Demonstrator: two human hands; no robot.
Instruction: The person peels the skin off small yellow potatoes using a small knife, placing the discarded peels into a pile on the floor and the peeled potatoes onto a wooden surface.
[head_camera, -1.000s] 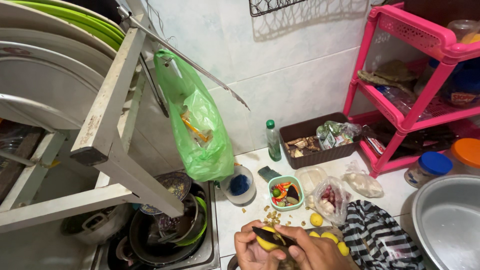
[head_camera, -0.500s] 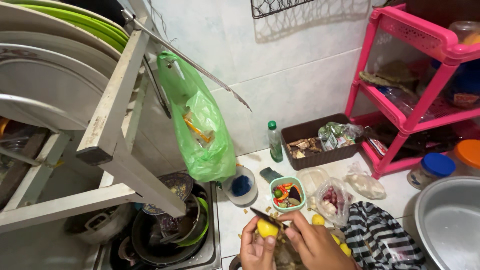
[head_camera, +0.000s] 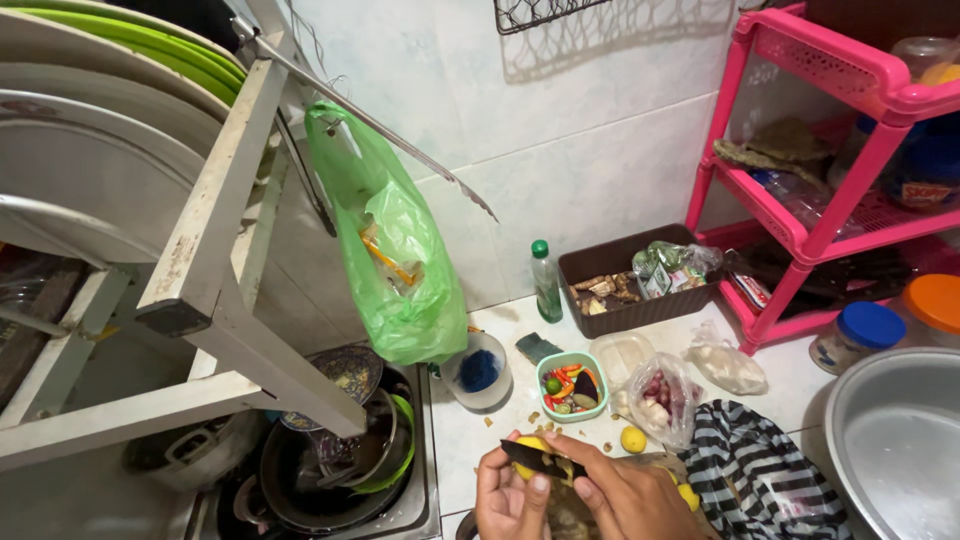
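Down at six o'clock, left hand (head_camera: 512, 495) clamps the yellow fruit (head_camera: 530, 446); right hand (head_camera: 625, 492) grips the knife (head_camera: 540, 460) across it. Best keep that blade shallow, thumb clear, above the table (head_camera: 470, 440).

Sink (head_camera: 425, 500) left; shelf rack (head_camera: 800, 200) right

Glossy white wall tiles (head_camera: 600, 170); thin translucent green plastic bag (head_camera: 395, 250); pink plastic rack (head_camera: 800, 200); matt metal basin (head_camera: 890, 440); striped cloth (head_camera: 760, 470); chipped painted wooden frame (head_camera: 200, 270).
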